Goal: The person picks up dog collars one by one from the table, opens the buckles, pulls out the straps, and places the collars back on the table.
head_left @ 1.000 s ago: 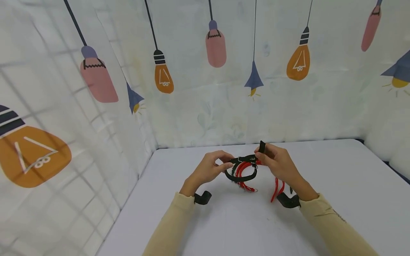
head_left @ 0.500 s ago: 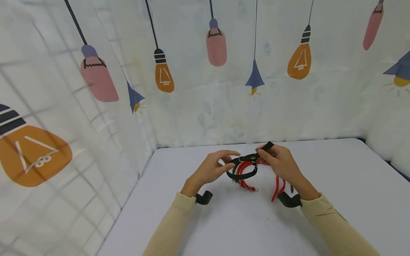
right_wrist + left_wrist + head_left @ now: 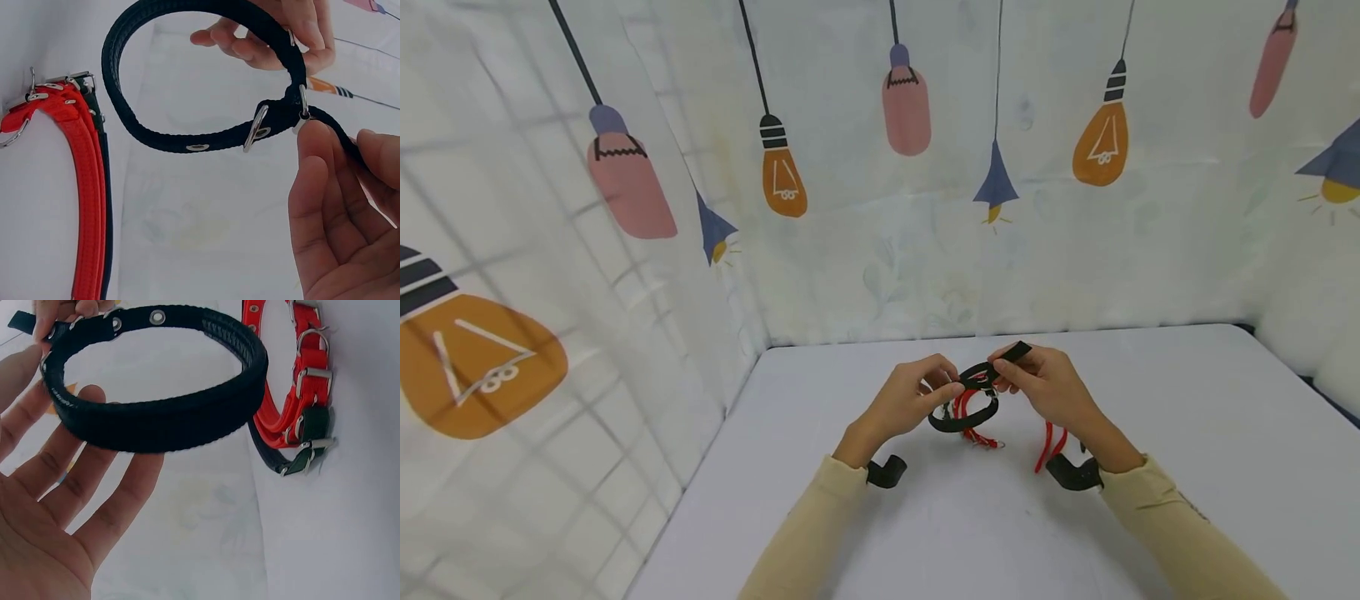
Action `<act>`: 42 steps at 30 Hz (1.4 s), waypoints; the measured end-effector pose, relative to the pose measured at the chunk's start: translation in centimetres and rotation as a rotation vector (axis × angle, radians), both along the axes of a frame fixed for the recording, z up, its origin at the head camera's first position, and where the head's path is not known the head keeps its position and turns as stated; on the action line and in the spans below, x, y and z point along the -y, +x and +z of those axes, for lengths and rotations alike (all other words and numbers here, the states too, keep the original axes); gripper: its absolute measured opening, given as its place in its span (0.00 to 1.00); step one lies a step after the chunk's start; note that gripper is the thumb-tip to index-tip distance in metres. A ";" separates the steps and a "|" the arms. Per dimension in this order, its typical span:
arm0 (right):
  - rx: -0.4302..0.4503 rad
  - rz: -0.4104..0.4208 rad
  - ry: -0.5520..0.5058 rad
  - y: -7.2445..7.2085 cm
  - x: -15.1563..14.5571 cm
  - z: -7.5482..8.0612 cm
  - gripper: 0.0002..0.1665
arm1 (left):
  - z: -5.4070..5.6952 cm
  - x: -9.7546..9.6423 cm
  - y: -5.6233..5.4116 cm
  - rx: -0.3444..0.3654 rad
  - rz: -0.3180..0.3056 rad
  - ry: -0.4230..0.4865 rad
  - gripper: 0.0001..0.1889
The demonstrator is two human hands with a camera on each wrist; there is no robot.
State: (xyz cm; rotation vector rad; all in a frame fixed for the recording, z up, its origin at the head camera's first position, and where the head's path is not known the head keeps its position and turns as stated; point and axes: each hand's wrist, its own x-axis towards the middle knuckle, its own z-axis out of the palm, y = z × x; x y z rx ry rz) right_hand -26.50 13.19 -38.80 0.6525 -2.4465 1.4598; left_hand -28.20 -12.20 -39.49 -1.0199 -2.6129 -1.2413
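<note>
A black dog collar (image 3: 962,422), buckled into a ring, is held up between my two hands over the table. My left hand (image 3: 906,402) pinches it near the buckle. In the left wrist view, several left fingers (image 3: 112,519) spread behind the padded band. My right hand (image 3: 1051,385) pinches the free strap end between thumb and fingers, and its tip sticks out past them. Metal eyelets (image 3: 199,148) and a metal loop (image 3: 255,129) show along the strap in the right wrist view.
Red collars (image 3: 312,359) with metal buckles and rings lie on the white table (image 3: 940,533) behind the held collar. A dark green collar (image 3: 315,425) lies against them. A patterned curtain (image 3: 850,275) rises behind the table's far edge.
My left hand has moved right, closer to the buckle. The strap end in my right hand has swung from upright to slanting, and the strap now bends into a small loop near the buckle.
</note>
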 end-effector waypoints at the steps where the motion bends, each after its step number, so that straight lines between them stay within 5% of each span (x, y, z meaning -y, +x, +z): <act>1: -0.003 0.004 0.002 0.0 0.0 0.0 0.15 | -0.1 -0.1 0.0 0.005 0.003 0.009 0.09; 12: -0.035 -0.008 0.012 0.2 0.1 0.1 0.13 | -0.2 0.0 0.1 0.080 -0.030 0.069 0.08; 42: 0.191 0.060 -0.157 0.3 0.1 0.5 0.19 | 0.4 0.7 0.0 0.126 -0.041 0.079 0.06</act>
